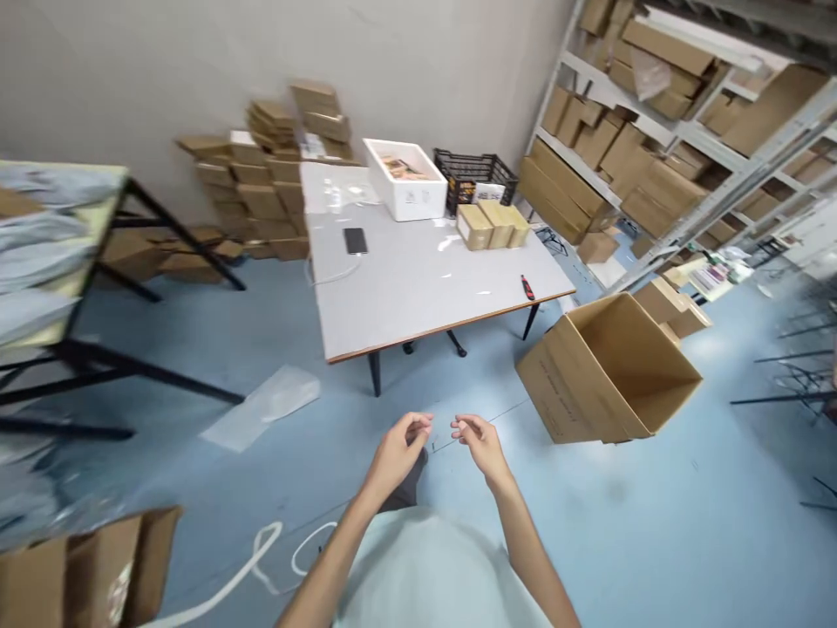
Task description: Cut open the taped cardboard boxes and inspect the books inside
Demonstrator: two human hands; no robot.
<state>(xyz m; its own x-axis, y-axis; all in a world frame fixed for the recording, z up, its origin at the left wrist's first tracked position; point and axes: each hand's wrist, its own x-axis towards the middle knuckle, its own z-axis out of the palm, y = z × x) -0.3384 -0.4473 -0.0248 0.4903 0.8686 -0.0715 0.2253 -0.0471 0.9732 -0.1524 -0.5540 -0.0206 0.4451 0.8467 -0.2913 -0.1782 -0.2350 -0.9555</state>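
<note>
Perhaps the feet are the first worry: a thin, creased plastic sheet (265,407) lies on the smooth blue floor (621,523) and might slide under a shoe, while a looping white cord (252,563) could catch one. A slim red-and-black tool (527,288) rests near the edge of the flat grey desk (405,296), so a bump may drop it. Before this desk, the left hand (398,447) and the right hand (485,447) hold nothing that I can see, their fingers loosely curled, the thumbs a little apart. The nearest carton (568,384) (brown, boxy, open-topped cardboard) stands on the floor, right of the desk
</note>
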